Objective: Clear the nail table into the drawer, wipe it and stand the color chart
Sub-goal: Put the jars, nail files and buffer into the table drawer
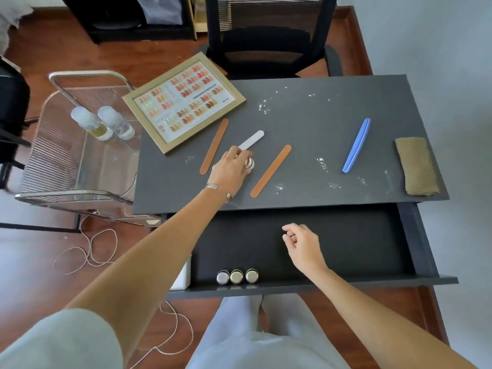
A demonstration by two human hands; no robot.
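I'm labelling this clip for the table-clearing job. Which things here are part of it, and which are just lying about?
Part of the job: left hand closed on a small bottle; white file; two orange files; blue file; cloth; color chart; drawer with three bottles.

Lying about: cart, chair, floor cord.

My dark table point(306, 123) carries a framed color chart point(183, 101), four nail files (one blue) point(356, 145), a folded cloth point(416, 166).
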